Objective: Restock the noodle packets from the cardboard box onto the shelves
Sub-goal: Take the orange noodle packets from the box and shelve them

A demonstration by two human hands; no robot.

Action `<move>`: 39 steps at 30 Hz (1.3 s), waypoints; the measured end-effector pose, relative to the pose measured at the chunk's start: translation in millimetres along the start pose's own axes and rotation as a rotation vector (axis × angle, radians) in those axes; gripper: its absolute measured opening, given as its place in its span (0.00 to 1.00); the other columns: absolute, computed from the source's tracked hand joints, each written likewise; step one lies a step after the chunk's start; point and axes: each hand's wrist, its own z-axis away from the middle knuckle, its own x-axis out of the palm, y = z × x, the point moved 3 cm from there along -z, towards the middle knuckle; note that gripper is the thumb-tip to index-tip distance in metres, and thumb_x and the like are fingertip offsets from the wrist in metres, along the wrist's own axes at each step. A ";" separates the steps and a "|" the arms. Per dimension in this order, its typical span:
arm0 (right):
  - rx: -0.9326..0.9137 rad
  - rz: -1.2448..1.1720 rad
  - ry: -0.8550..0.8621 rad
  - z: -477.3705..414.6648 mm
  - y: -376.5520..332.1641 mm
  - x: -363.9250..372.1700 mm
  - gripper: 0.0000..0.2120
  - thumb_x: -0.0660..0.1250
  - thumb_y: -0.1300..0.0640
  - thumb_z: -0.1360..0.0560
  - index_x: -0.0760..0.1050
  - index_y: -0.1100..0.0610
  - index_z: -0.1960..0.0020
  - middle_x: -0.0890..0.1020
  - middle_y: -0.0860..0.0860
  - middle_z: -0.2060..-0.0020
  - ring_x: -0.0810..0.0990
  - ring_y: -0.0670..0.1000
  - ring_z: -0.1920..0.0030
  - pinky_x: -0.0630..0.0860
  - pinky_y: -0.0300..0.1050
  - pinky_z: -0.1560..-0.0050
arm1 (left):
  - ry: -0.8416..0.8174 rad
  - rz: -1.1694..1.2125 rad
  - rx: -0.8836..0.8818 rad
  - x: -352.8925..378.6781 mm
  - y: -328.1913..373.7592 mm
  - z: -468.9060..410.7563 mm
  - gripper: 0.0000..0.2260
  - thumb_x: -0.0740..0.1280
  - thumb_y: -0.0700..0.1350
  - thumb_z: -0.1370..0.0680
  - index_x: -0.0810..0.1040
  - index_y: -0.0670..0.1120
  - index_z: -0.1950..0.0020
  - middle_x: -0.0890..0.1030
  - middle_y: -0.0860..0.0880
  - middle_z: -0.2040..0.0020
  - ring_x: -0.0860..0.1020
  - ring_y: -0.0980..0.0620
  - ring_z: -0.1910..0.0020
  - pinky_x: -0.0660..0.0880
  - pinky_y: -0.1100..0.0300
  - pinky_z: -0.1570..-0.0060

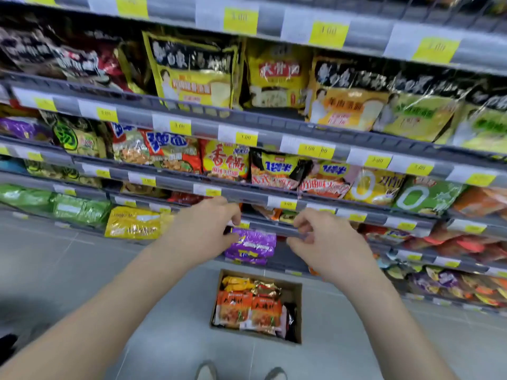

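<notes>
An open cardboard box (298, 305) stands on the floor below my hands, holding orange noodle packets (248, 308) with yellow and gold ones behind. On the low shelf (277, 229) lies a stack of purple noodle packets (253, 244). My left hand (204, 231) reaches in under the shelf rail, its thumb and curled fingers pinching the left end of the top purple packet. My right hand (322, 238) hovers just right of that stack with loosely curled fingers near the rail, holding nothing.
Tiered grey shelves with yellow price tags (245, 138) run across the whole view, packed with noodle packets. A yellow packet (133, 223) lies left of my left hand, green ones (79, 209) further left. Grey tiled floor (68, 270) lies below, my shoes (241, 373) at the bottom edge.
</notes>
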 end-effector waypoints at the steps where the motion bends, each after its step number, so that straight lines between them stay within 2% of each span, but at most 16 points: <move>1: 0.023 -0.036 -0.032 -1.4 9.4 13.7 0.10 0.70 0.47 0.25 0.75 0.45 0.45 0.79 0.42 0.51 0.80 0.46 0.50 0.79 0.47 0.51 | -0.023 0.033 -0.015 15.7 -1.3 -1.2 0.11 0.68 0.56 0.22 0.75 0.55 0.43 0.75 0.56 0.42 0.77 0.52 0.43 0.75 0.56 0.54; 4: 0.096 -0.103 -0.097 -13.6 42.5 61.6 0.09 0.71 0.46 0.25 0.75 0.44 0.47 0.79 0.41 0.52 0.80 0.45 0.51 0.80 0.49 0.49 | -0.113 0.088 -0.086 70.6 -11.3 -11.5 0.11 0.69 0.55 0.22 0.76 0.55 0.42 0.75 0.55 0.43 0.77 0.52 0.44 0.78 0.53 0.50; 8: 0.205 -0.188 -0.172 -29.4 88.3 138.0 0.09 0.73 0.48 0.26 0.76 0.47 0.49 0.80 0.46 0.53 0.81 0.49 0.52 0.79 0.51 0.50 | -0.264 0.164 -0.159 154.4 -26.7 -24.6 0.11 0.70 0.53 0.22 0.77 0.54 0.42 0.75 0.54 0.41 0.78 0.50 0.42 0.78 0.50 0.45; 11: 0.315 -0.238 -0.223 -38.8 124.7 205.7 0.09 0.74 0.50 0.29 0.77 0.48 0.52 0.81 0.47 0.56 0.81 0.51 0.52 0.79 0.51 0.49 | -0.344 0.136 -0.180 222.9 -40.5 -36.0 0.11 0.69 0.52 0.21 0.76 0.53 0.40 0.75 0.53 0.41 0.77 0.51 0.41 0.73 0.58 0.51; 15: 0.420 -0.256 -0.296 -55.0 175.7 312.0 0.08 0.73 0.49 0.29 0.76 0.46 0.52 0.82 0.45 0.54 0.82 0.51 0.49 0.79 0.51 0.46 | -0.411 0.188 -0.257 331.2 -67.5 -54.3 0.10 0.70 0.52 0.22 0.77 0.53 0.42 0.76 0.51 0.44 0.79 0.49 0.44 0.76 0.55 0.49; 19: 0.519 -0.264 -0.371 -75.4 227.5 424.5 0.09 0.73 0.51 0.28 0.76 0.46 0.51 0.83 0.48 0.50 0.81 0.52 0.45 0.77 0.48 0.45 | -0.456 0.239 -0.337 454.1 -97.2 -74.8 0.07 0.71 0.53 0.24 0.77 0.53 0.49 0.75 0.50 0.49 0.80 0.46 0.49 0.78 0.53 0.50; 23: 0.586 -0.224 -0.431 -102.7 276.9 530.7 0.12 0.73 0.52 0.27 0.76 0.48 0.45 0.83 0.50 0.45 0.81 0.54 0.43 0.78 0.47 0.43 | -0.513 0.244 -0.400 581.3 -128.5 -94.1 0.14 0.71 0.49 0.25 0.75 0.47 0.42 0.76 0.46 0.53 0.79 0.41 0.48 0.77 0.52 0.51; 25: 0.610 -0.145 -0.544 -115.4 300.2 576.5 0.16 0.73 0.50 0.26 0.77 0.53 0.41 0.82 0.51 0.46 0.80 0.56 0.43 0.78 0.47 0.43 | -0.550 0.230 -0.431 638.3 -136.8 -101.0 0.21 0.72 0.47 0.25 0.71 0.44 0.35 0.78 0.42 0.48 0.79 0.39 0.45 0.78 0.50 0.49; 27: 0.638 -0.085 -0.638 -122.0 322.6 615.8 0.21 0.75 0.47 0.28 0.76 0.55 0.39 0.80 0.50 0.49 0.78 0.54 0.49 0.78 0.46 0.47 | -0.578 0.195 -0.462 681.8 -139.6 -106.5 0.29 0.72 0.49 0.24 0.64 0.42 0.28 0.77 0.39 0.40 0.79 0.39 0.42 0.78 0.48 0.46; 29: 0.656 -0.049 -0.664 -129.9 343.3 647.5 0.23 0.77 0.45 0.30 0.76 0.56 0.42 0.79 0.49 0.51 0.77 0.51 0.52 0.77 0.45 0.52 | -0.607 0.164 -0.507 714.4 -141.6 -113.3 0.35 0.72 0.50 0.23 0.58 0.41 0.24 0.74 0.39 0.35 0.78 0.40 0.39 0.78 0.49 0.44; 32: 0.705 -0.065 -0.637 -137.4 365.8 679.7 0.15 0.77 0.52 0.30 0.72 0.56 0.58 0.77 0.50 0.61 0.78 0.51 0.59 0.77 0.46 0.58 | -0.649 0.117 -0.568 747.0 -147.9 -120.3 0.42 0.70 0.53 0.22 0.46 0.40 0.20 0.70 0.40 0.29 0.76 0.41 0.35 0.77 0.49 0.39; 33: 0.716 -0.073 -0.625 -138.7 370.4 686.9 0.16 0.77 0.54 0.30 0.69 0.55 0.62 0.76 0.51 0.64 0.78 0.52 0.61 0.77 0.46 0.60 | -0.664 0.103 -0.581 754.1 -150.0 -120.6 0.44 0.69 0.55 0.22 0.44 0.41 0.20 0.70 0.40 0.29 0.76 0.41 0.34 0.77 0.49 0.38; 37: 0.727 -0.056 -0.585 -142.0 381.4 702.2 0.16 0.78 0.51 0.32 0.70 0.54 0.62 0.81 0.52 0.61 0.82 0.53 0.57 0.81 0.47 0.56 | -0.646 0.144 -0.619 770.1 -148.9 -117.3 0.41 0.66 0.59 0.21 0.45 0.42 0.21 0.68 0.41 0.29 0.75 0.41 0.34 0.77 0.48 0.39; 39: 0.718 -0.073 -0.571 -145.1 385.2 704.5 0.15 0.77 0.50 0.32 0.71 0.54 0.63 0.80 0.51 0.64 0.81 0.51 0.62 0.79 0.45 0.60 | -0.577 0.217 -0.652 770.8 -148.3 -115.8 0.37 0.66 0.58 0.21 0.49 0.44 0.23 0.65 0.40 0.29 0.72 0.40 0.32 0.74 0.48 0.38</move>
